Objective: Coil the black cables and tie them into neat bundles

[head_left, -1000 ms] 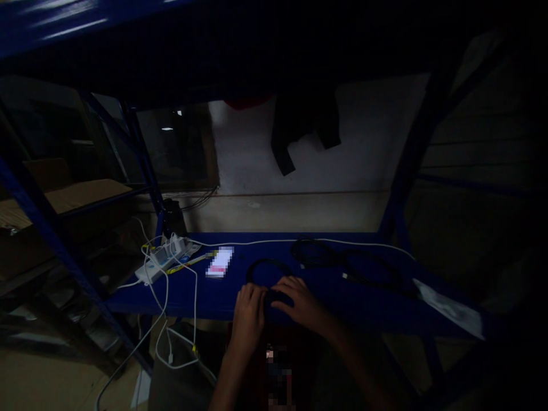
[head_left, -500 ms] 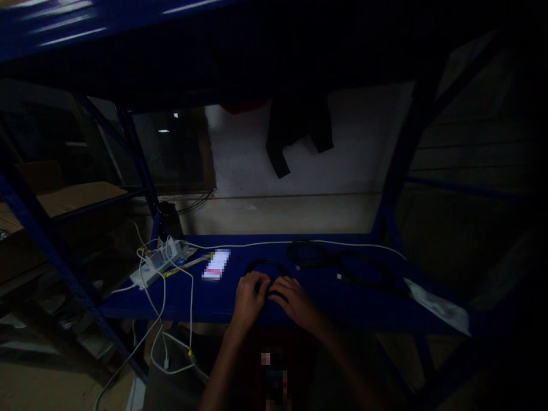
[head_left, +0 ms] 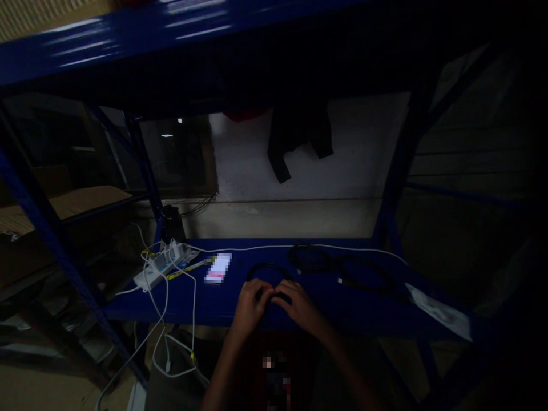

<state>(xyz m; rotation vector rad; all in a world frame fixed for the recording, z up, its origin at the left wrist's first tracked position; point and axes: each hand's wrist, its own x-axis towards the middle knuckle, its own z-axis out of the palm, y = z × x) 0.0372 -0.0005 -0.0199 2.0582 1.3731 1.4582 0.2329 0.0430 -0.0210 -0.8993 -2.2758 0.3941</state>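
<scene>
Both my hands rest on the front of a blue metal shelf [head_left: 214, 305], fingertips meeting over a coiled black cable [head_left: 263, 268]. My left hand [head_left: 250, 305] has its fingers curled down on the cable's near loop. My right hand [head_left: 299, 305] lies beside it, fingers bent and pinching the same loop. In the dim light the part of the cable under the fingers is hidden.
A white power strip [head_left: 160, 264] with white cords sits at the shelf's left end. Near it lies a lit phone [head_left: 218, 267]. More black cable [head_left: 342, 268] coils to the right, then a white plastic bag [head_left: 439, 311]. A dark garment [head_left: 295, 137] hangs behind.
My hands have drawn closer together, so the fingertips now touch over the cable loop. The camera shifted slightly.
</scene>
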